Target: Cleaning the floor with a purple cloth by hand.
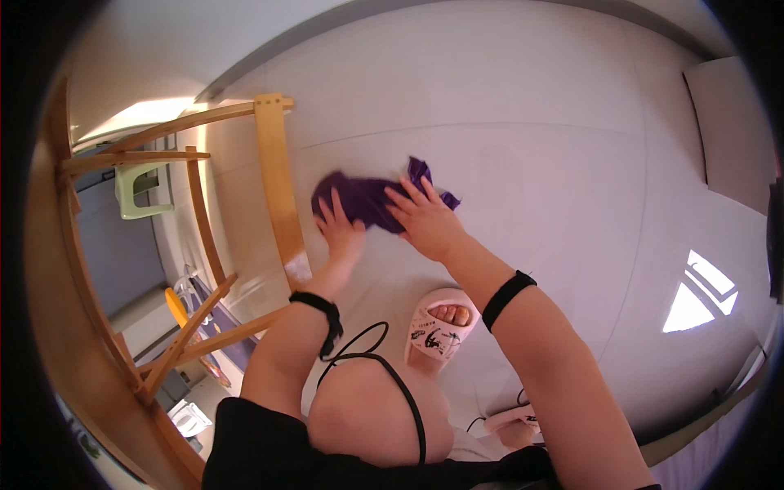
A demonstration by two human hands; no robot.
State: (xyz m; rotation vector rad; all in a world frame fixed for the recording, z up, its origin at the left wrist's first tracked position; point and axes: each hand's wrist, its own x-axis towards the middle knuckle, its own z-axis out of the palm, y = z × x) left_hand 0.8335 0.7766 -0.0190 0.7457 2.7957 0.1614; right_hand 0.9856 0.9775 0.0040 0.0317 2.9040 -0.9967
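Note:
A dark purple cloth [372, 195], partly shiny and crumpled, is spread low over the pale tiled floor [527, 171]. My left hand [342, 228] rests on its left part with the fingers apart. On the cloth's right part lies my right hand [425, 217], fingers also spread, with a loose corner sticking out past the fingertips. Neither hand is closed around the fabric. Black bands circle both forearms. Below the hands is my foot in a pink printed slipper [438, 334].
A wooden folding frame [278, 184] stands close on the left, near my left forearm. Beyond it is a light green plastic stool [131, 193]. A black cable [407, 386] loops across my knee. At the right is a pale box-like object [732, 131].

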